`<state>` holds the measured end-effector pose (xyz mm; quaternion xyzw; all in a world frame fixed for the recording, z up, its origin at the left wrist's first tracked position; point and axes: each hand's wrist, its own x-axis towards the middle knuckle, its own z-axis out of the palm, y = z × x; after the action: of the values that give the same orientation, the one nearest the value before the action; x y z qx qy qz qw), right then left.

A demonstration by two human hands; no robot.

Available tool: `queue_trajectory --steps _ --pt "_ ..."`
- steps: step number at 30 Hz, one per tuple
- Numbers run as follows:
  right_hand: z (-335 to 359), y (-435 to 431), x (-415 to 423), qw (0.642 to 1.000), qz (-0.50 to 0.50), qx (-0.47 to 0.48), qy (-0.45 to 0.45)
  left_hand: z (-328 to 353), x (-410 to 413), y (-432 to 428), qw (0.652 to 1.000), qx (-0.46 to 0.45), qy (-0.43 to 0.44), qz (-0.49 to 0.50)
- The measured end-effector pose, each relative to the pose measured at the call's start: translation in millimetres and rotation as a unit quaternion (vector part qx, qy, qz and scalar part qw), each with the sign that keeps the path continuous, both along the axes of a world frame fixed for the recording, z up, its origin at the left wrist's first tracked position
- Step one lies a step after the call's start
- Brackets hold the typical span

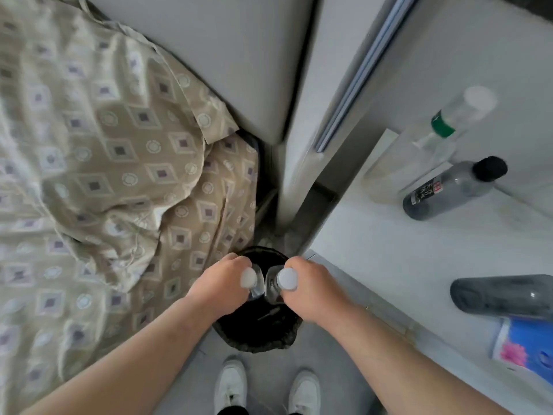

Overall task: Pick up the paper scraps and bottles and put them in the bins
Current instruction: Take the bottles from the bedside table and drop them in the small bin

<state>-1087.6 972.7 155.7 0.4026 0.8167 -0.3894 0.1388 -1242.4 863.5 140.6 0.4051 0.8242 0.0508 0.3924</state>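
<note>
You are standing over a round black waste bin (258, 347) lined with a black bag, and you are holding one bottle in each hand above its opening. Your left hand (220, 283) is curling its fingers round a small clear plastic bottle with a white cap (249, 278), gripping it just below the cap. Your right hand (311, 290) is gripping a second clear bottle with a white cap (287, 278) in the same way. The two bottles are hanging upright, caps toward you, just beside each other with their bodies nearly touching; both are above the bin's mouth and not inside it. Something thin and pale is lying in the dark bottom of the bin; it is too blurred to tell what it is.

The bin is sitting on the grey floor between a bed and a desk. On your left, a beige quilt with a diamond pattern (104, 160) is hanging crumpled over the bed edge, close to the bin. On your right, the white desk (404, 250) is carrying a clear plastic bottle with a green label (457, 115), a dark grey bottle with a black cap (449, 190) beside it, a dark grey cylinder (502, 295) lying on its side, and a blue and pink packet (526, 342) near the desk's edge. Your white shoes (232, 384) are showing just below the bin.
</note>
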Motion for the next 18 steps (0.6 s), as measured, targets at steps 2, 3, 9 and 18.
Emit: queue_trajectory --steps 2,3,9,18 --pt "-27.5 2.2 -5.4 1.000 0.009 0.004 -0.018 -24.3 -2.2 3.9 1.000 -0.009 0.015 -0.020" --pt "-39.7 3.5 -8.0 0.999 0.015 0.008 -0.027 -34.4 -3.2 5.2 0.999 -0.012 0.026 -0.030" --pt "-96.3 7.2 -16.8 0.997 0.058 0.018 -0.045 -82.3 -6.2 8.8 0.991 -0.035 0.074 -0.103" --pt "-150.9 6.2 -34.6 0.985 0.135 0.053 -0.088 -123.5 3.4 28.2 0.975 -0.090 0.124 -0.162"
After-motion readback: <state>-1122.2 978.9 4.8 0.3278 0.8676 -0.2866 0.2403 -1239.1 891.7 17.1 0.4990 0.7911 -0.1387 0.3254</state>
